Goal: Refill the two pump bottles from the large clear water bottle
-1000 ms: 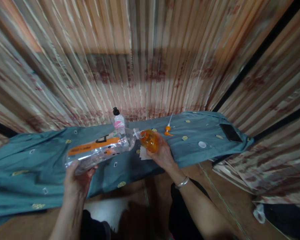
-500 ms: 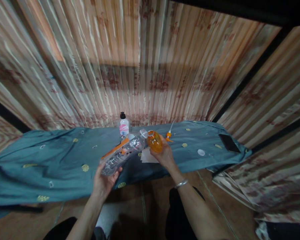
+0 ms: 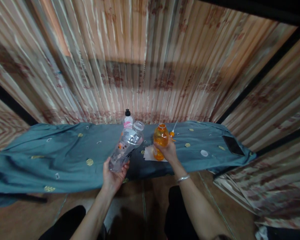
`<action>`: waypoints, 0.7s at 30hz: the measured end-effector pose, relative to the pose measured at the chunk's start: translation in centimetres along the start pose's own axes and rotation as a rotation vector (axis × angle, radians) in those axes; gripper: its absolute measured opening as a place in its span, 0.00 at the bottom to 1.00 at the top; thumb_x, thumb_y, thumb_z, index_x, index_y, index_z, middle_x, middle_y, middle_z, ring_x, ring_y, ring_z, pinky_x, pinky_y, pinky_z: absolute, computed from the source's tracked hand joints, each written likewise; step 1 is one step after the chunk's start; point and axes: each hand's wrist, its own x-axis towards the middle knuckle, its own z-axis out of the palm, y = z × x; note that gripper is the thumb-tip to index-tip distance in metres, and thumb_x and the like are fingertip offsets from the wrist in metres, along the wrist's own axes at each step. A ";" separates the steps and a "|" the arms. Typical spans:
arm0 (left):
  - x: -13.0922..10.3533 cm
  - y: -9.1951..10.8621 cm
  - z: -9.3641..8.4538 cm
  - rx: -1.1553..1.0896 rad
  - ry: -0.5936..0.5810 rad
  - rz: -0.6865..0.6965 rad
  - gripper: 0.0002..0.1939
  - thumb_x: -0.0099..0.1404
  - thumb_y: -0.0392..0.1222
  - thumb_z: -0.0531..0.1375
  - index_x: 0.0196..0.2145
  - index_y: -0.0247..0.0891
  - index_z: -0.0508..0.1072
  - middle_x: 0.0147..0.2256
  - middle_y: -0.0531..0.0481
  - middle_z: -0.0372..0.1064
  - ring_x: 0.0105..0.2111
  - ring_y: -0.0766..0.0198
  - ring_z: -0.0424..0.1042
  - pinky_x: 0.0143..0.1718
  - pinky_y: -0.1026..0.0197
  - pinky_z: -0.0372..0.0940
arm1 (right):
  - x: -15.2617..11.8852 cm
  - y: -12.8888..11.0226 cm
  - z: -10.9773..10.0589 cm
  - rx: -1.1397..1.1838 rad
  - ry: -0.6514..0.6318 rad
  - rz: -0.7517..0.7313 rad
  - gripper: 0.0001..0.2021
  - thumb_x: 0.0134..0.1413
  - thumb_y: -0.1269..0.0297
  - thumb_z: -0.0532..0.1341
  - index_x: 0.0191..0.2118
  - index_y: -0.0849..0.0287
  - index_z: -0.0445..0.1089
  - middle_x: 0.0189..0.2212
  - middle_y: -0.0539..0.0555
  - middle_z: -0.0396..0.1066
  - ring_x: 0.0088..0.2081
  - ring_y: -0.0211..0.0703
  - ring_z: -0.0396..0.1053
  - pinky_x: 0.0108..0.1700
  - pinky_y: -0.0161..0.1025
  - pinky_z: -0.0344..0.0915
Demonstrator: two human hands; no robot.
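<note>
Fingers [image 3: 125,167] of the left hand [image 3: 113,178] curl around the base of 1 clear plastic bottle [image 3: 123,151], tilted above the bench [image 3: 70,150]. The right hand [image 3: 169,150] grips 1 upright amber bottle [image 3: 161,136] at the white paper [image 3: 148,154]. Teal patterned cloth [image 3: 130,176] covers the bench; striped curtains [image 3: 130,83] hang behind. 1 black-capped bottle [image 3: 128,124], 1 orange pump head [image 3: 171,134] and 1 white disc [image 3: 204,153] make 3 bottles altogether, 1 pump, 1 disc.

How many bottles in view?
3: a clear bottle in the left hand, an orange bottle in the right hand, a black-capped bottle partly hidden behind the clear one.
</note>
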 end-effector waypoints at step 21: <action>-2.2 0.8 1.0 0.011 -0.031 0.080 0.22 0.65 0.48 0.49 0.51 0.35 0.68 0.37 0.38 0.72 0.28 0.58 0.72 0.16 0.67 0.61 | 0.1 0.7 -3.8 -0.016 -0.001 0.020 0.58 0.38 0.44 0.69 0.68 0.63 0.39 0.63 0.70 0.57 0.62 0.60 0.60 0.60 0.57 0.60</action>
